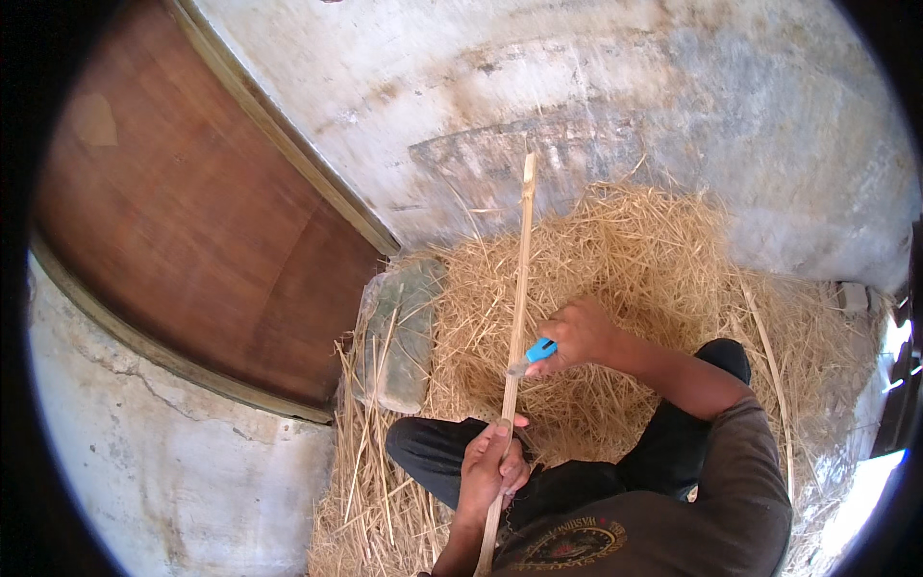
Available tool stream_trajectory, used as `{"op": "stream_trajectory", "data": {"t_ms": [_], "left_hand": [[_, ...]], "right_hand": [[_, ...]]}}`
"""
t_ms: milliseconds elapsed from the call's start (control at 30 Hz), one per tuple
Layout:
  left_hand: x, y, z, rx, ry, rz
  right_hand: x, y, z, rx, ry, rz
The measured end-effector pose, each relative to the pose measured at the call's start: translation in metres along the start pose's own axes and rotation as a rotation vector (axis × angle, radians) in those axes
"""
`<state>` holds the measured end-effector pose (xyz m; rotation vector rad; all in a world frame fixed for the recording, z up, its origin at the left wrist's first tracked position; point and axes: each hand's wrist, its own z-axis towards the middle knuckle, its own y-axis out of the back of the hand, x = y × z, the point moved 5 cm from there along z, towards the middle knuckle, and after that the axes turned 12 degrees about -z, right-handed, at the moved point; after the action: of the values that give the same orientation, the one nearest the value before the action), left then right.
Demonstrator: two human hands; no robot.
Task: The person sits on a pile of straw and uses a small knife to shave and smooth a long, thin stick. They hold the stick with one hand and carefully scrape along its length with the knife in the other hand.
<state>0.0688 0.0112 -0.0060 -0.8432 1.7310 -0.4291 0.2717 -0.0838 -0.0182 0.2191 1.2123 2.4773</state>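
A long, pale strip of split bamboo or wood (523,260) runs up from my lap toward the wall, its far end cut at a slant. My left hand (493,465) is closed around its lower part, above my crossed legs. In my right hand (577,337) is a blue-handled utility knife (541,350), gripped with the fingers wrapped round it. The knife's blade end meets the strip's right side, a little beyond my left hand. Exactly how deep the blade sits cannot be seen.
Loose straw (625,240) covers the ground around me. A flat grey stone slab (399,332) lies to the left, by a brown wooden door (212,192). A stained plaster wall (615,106) rises ahead. Another long thin strip (769,356) lies on the right.
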Motion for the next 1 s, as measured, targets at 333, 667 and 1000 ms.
{"op": "stream_trajectory", "data": {"t_ms": [333, 667, 1000], "left_hand": [[0.008, 0.008, -0.014, -0.022, 0.040, 0.001], [0.017, -0.001, -0.016, 0.000, 0.103, 0.158], [0.016, 0.010, -0.020, 0.002, 0.057, 0.293]], "right_hand": [[-0.019, -0.022, -0.008, 0.207, -0.297, 0.021], [-0.131, -0.032, -0.003, 0.206, -0.417, -0.190], [-0.134, -0.054, -0.026, 0.370, -0.922, 0.441]]}}
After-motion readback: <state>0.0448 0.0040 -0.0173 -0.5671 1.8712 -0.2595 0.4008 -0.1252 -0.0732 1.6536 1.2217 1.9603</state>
